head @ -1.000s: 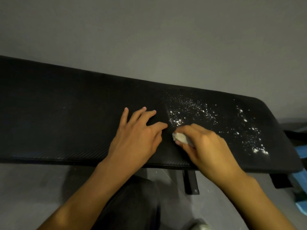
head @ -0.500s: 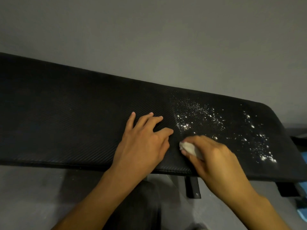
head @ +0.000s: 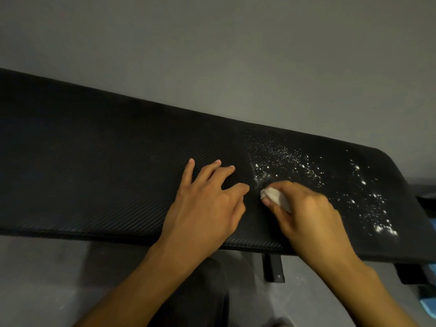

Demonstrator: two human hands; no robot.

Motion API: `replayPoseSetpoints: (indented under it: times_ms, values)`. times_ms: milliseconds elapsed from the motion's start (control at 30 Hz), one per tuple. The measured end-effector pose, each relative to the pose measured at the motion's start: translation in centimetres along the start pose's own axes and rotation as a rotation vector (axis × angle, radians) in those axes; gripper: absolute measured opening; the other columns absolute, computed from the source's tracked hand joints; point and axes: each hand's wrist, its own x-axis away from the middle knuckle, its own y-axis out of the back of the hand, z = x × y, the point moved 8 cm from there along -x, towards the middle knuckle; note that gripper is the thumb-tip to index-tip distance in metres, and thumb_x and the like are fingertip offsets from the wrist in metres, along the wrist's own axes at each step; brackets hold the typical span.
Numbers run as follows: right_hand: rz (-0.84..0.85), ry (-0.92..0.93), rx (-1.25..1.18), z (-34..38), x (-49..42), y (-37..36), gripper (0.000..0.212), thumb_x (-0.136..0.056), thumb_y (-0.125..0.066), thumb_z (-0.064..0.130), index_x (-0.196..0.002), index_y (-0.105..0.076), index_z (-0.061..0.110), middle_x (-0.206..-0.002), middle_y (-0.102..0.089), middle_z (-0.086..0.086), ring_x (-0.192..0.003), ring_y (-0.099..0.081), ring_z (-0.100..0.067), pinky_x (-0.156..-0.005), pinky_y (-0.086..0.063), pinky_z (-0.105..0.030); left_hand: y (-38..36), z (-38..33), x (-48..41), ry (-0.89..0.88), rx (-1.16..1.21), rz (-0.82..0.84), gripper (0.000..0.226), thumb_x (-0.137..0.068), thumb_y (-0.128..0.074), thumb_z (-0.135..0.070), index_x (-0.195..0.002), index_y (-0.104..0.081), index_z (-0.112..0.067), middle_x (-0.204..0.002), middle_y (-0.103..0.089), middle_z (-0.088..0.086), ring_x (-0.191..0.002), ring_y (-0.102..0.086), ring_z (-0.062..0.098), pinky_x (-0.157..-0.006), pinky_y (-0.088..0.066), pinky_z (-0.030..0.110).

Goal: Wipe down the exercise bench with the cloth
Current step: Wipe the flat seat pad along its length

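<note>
Now the left hand (head: 207,204) lies flat on the black worktop (head: 94,173), with the fingers straight and spread, and it holds nothing. At its 3 o'clock, just beside it, the right hand (head: 306,215) grips a small white cloth (head: 274,197) with curled fingers and presses it on the padded surface. White powder (head: 283,161) is scattered from 12 o'clock to 3 o'clock of the right hand, up to the rounded end of the worktop. At 9 o'clock of the cloth the ribbed surface looks dark and clean. A dark leg (head: 273,267) stands under the worktop at 6 o'clock of the cloth, on a grey floor (head: 47,279).
</note>
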Motion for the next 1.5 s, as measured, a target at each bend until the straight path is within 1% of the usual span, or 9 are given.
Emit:
replayPoseSetpoints:
  times_ms: [167, 367, 533, 733, 967, 1167, 1300, 1367, 1500]
  values:
    - [-0.083, -0.071, 0.019, -0.6, -3.8, -0.2, 0.027, -0.099, -0.055, 0.042, -0.12, -0.06, 0.025, -0.11, -0.066, -0.003, -0.096, -0.066, -0.031, -0.078, -0.056, -0.051, -0.1, 0.1, 0.1, -0.001, 0.005, 0.029, 0.041, -0.096, -0.038, -0.043, -0.122, -0.069, -0.037, -0.141, -0.059, 0.002, -0.14, -0.045, 0.024, -0.116, -0.03, 0.063]
    - [0.077, 0.022, -0.069, 0.2, -1.0, -0.4, 0.022, -0.093, -0.054, 0.052, -0.11, -0.059, 0.039, -0.102, -0.064, 0.013, -0.093, -0.065, -0.018, -0.075, -0.056, -0.045, -0.1, 0.1, 0.0, 0.009, -0.002, 0.026, 0.04, -0.095, -0.039, -0.044, -0.121, -0.069, -0.037, -0.141, -0.058, 0.001, -0.14, -0.045, 0.023, -0.116, -0.03, 0.062]
    - [-0.067, -0.007, -0.003, 0.4, -4.3, -0.5, 0.023, -0.098, -0.056, 0.041, -0.117, -0.06, 0.028, -0.108, -0.065, 0.0, -0.094, -0.065, -0.029, -0.077, -0.055, -0.051, 0.0, 0.1, 0.0, 0.008, 0.014, 0.036, 0.036, -0.096, -0.044, -0.042, -0.121, -0.069, -0.037, -0.141, -0.058, 0.002, -0.14, -0.044, 0.023, -0.117, -0.028, 0.062]
    - [0.072, 0.096, -0.057, 1.1, -1.0, -0.5, 0.024, -0.094, -0.051, 0.052, -0.111, -0.06, 0.037, -0.101, -0.062, 0.011, -0.09, -0.065, -0.018, -0.073, -0.056, -0.046, 0.0, 0.1, 0.0, 0.004, -0.001, 0.023, 0.04, -0.095, -0.038, -0.043, -0.119, -0.07, -0.036, -0.14, -0.059, 0.002, -0.138, -0.046, 0.024, -0.115, -0.031, 0.063]
    - [-0.056, -0.047, 0.066, 0.5, -6.9, -0.4, 0.029, -0.1, -0.052, 0.042, -0.12, -0.06, 0.023, -0.109, -0.064, -0.006, -0.098, -0.064, -0.032, -0.078, -0.055, -0.049, 0.0, 0.1, -0.1, 0.01, 0.018, 0.021, 0.04, -0.095, -0.039, -0.043, -0.118, -0.071, -0.037, -0.138, -0.061, 0.001, -0.137, -0.047, 0.023, -0.115, -0.031, 0.063]
    - [0.071, 0.052, -0.057, 1.1, -2.4, -0.6, 0.026, -0.092, -0.053, 0.052, -0.112, -0.059, 0.037, -0.102, -0.063, 0.009, -0.092, -0.064, -0.018, -0.075, -0.056, -0.046, 0.0, 0.1, -0.1, 0.009, 0.003, 0.022, 0.04, -0.095, -0.038, -0.043, -0.116, -0.071, -0.036, -0.139, -0.06, 0.001, -0.138, -0.046, 0.023, -0.115, -0.031, 0.062]
    - [0.008, -0.019, 0.053, 0.6, -5.9, -0.2, 0.026, -0.097, -0.058, 0.046, -0.117, -0.06, 0.031, -0.108, -0.066, 0.0, -0.097, -0.065, -0.027, -0.079, -0.055, -0.049, 0.2, 0.2, -0.3, 0.023, 0.032, 0.038, 0.037, -0.096, -0.04, -0.044, -0.116, -0.07, -0.038, -0.138, -0.059, -0.002, -0.137, -0.045, 0.021, -0.116, -0.029, 0.061]
    - [-0.023, -0.063, -0.012, 0.8, -7.9, -0.2, 0.029, -0.098, -0.06, 0.04, -0.121, -0.061, 0.023, -0.11, -0.067, -0.006, -0.101, -0.064, -0.03, -0.081, -0.055, -0.05, 0.2, 0.3, -0.3, 0.029, 0.045, 0.045, 0.035, -0.095, -0.042, -0.044, -0.116, -0.07, -0.039, -0.137, -0.058, -0.003, -0.137, -0.044, 0.02, -0.116, -0.028, 0.061]
    - [0.071, 0.039, -0.051, 1.7, -5.8, -0.9, 0.023, -0.095, -0.06, 0.042, -0.115, -0.06, 0.031, -0.107, -0.067, 0.002, -0.097, -0.065, -0.024, -0.079, -0.056, -0.049, 0.1, 0.3, -0.2, 0.022, 0.036, 0.05, 0.038, -0.095, -0.038, -0.044, -0.116, -0.07, -0.039, -0.138, -0.058, -0.004, -0.138, -0.044, 0.019, -0.117, -0.027, 0.06]
